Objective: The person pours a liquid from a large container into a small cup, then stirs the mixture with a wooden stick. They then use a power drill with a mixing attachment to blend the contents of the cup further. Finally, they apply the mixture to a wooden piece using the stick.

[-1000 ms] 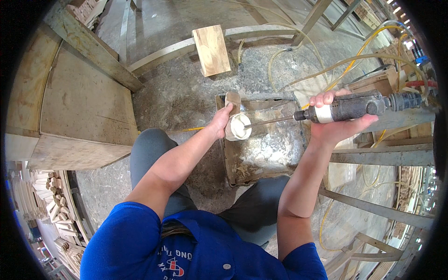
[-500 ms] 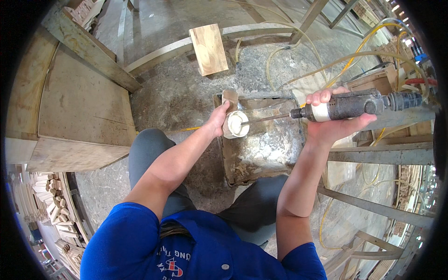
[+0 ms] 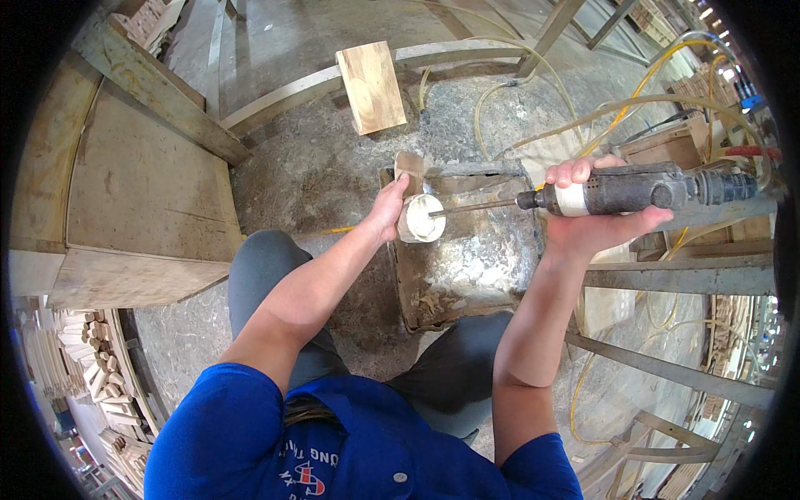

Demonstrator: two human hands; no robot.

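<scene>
My left hand (image 3: 390,208) is closed around the side of a small white-rimmed cup (image 3: 426,230) with pale, creamy stuff in it. A flat brown strip (image 3: 408,164) sticks up beyond my left thumb; whether it belongs to the cup I cannot tell. My right hand (image 3: 587,208) grips a dark air tool (image 3: 637,190) with a white band, fingers over the top and thumb stretched along its underside. From the tool a thin metal rod (image 3: 479,207) runs left, its tip inside the cup's mouth. A hose fitting (image 3: 721,185) sits at the tool's right end.
Below the cup, a stained tray-like slab (image 3: 475,283) lies on the floor between my knees. A wooden block (image 3: 372,87) rests on a curved-looking rail (image 3: 287,96) ahead. Plywood box (image 3: 154,196) at left; metal frame bars (image 3: 683,277) and air hoses (image 3: 617,108) at right.
The cup and my left hand have shifted very slightly upward, tilting a little. The tool and my right hand stay nearly in place, with the rod still in the cup.
</scene>
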